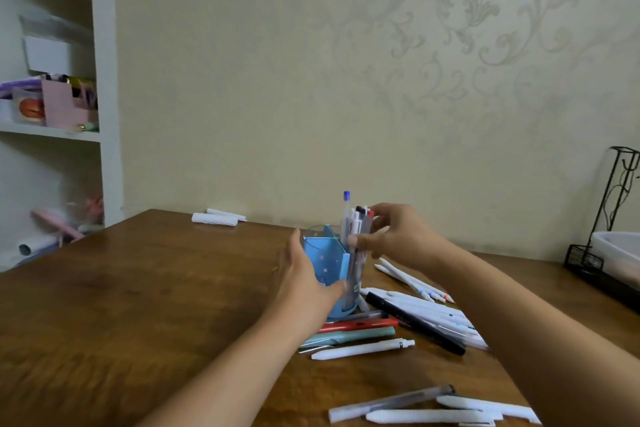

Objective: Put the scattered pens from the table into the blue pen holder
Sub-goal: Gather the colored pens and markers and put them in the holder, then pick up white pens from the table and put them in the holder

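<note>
- The blue holder (323,263) stands upright on the brown tabletop (138,305), a little below the frame's centre, with a bunch of pens (356,222) upright in its right side; one with a blue cap (346,196) rises above the rest.
- The left hand (303,279) lies against the holder's left wall at about 9 o'clock, fingers fairly straight and the thumb reaching to its lower front; its grip is wide, a bracing touch rather than a clasp.
- The right hand (391,236) is at the holder's 3 o'clock, fingers and thumb curled round the upright pens; its grip seems closed on them, though blur hides the exact contact.
- Loose pens lie on the tabletop from 3 to 6 o'clock of the holder: thin white pens (412,279) at 3 o'clock, a black pen (414,326) slanting across a heap of white ones (446,317) at 4 o'clock.
- At 6 o'clock, just beside the base, lie a red pen (360,325), a teal pen (353,335) and a white pen (363,348), roughly parallel.
- Nearer the viewer, at 5 o'clock, a clear pen (391,402) lies with more white pens (485,406).
- Two white rolls (218,218) lie at the tabletop's far edge, at 11 o'clock.
- A white shelf (104,80) stands far left; a black wire rack (609,218) far right.
</note>
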